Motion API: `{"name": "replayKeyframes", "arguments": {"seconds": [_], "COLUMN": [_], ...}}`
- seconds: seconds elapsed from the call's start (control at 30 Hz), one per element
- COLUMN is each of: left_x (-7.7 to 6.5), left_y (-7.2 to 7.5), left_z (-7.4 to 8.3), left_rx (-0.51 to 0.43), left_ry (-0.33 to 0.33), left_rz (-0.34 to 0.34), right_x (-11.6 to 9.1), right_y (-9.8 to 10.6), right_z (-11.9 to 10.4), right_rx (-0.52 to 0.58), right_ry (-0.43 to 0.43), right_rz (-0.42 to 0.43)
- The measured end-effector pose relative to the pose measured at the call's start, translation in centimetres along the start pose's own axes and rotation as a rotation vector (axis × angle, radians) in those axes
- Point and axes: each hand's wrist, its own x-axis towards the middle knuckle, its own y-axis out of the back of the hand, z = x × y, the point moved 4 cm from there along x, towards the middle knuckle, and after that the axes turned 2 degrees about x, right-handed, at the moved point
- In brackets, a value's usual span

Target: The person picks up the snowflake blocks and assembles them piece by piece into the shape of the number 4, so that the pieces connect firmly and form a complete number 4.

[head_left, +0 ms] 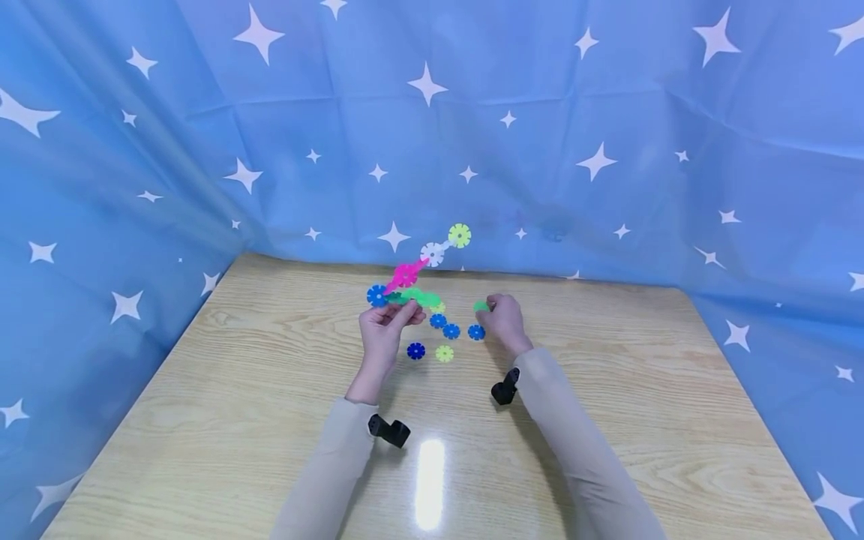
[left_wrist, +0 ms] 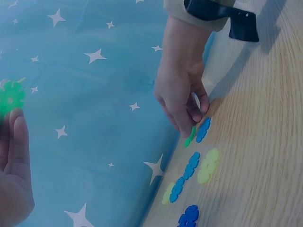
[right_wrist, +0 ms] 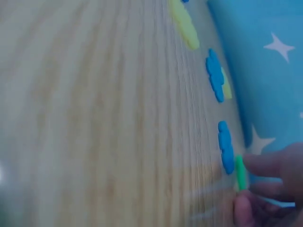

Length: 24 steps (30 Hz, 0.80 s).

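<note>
Gripping a chain of coloured discs (head_left: 406, 275) above the counter (head_left: 270, 420) with the left hand (head_left: 385, 330); pinching a green disc (head_left: 480, 307) with the right hand (head_left: 505, 321), just beside a blue disc (head_left: 475, 332) on the counter.

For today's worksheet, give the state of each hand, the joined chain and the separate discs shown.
Chain of discs: joined, held up
Left hand: pinching the chain
Right hand: pinching a green disc
Green disc: separate from the chain
Three lighter blue discs: lying loose
Dark blue disc: lying loose
Two yellow discs: lying loose, one partly hidden in the head view
</note>
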Motion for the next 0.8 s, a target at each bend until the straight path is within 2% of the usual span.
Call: {"name": "replayKeyframes", "arguments": {"seconds": [0.3,0.43,0.6,0.8], "left_x": [-0.1,0.0,-0.1,0.0], "left_y": [0.0,-0.1,-0.1,0.0], "left_z": [-0.3,-0.2,-0.2,-0.3], "left_rx": [0.002,-0.007,0.0,0.0], "left_ry": [-0.004,-0.015,-0.01,-0.006], "left_rz": [-0.011,-0.008,-0.007,-0.009], "right_x": [0.8,1.1,0.7,-1.8], "right_y": [0.5,0.8,0.9,1.3], "right_z": [-0.8,-0.5,-0.3,-2.4], "right_rx": [-0.145,-0.138,-0.007,0.36], "right_ry": [0.007,-0.024,0.025,0.077], "right_rz": [-0.071,-0.084,0.008,0.029]}}
